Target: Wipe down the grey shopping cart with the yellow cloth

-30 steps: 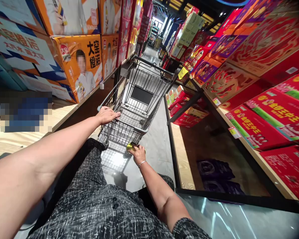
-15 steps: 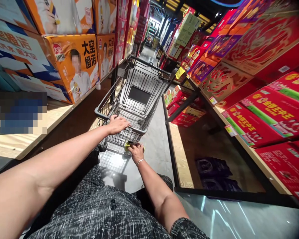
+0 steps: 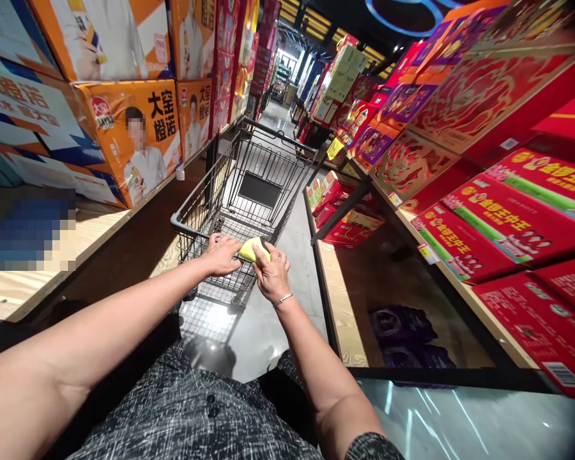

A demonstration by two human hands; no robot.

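A grey wire shopping cart [image 3: 260, 190] stands in front of me, its handle bar toward my body. My left hand [image 3: 222, 255] is closed over the middle of that handle, back of the hand up. Just right of it, my right hand [image 3: 272, 271] grips a yellow cloth [image 3: 250, 250] with a dark edge, held against the right part of the handle. The cloth lies between my two hands and hides that stretch of the bar. Through the wires, the cart's basket shows only its mesh floor.
Orange drink cartons [image 3: 129, 140] are stacked on a wooden shelf at left. Red gift boxes [image 3: 489, 223] fill the right shelf, with dark purple packs [image 3: 405, 332] low beneath. A narrow grey-floored aisle [image 3: 275, 118] runs ahead between the displays.
My right hand has brought the yellow cloth up from below the handle to the bar beside my left hand. The left hand has shifted slightly down, its fingers more curled.
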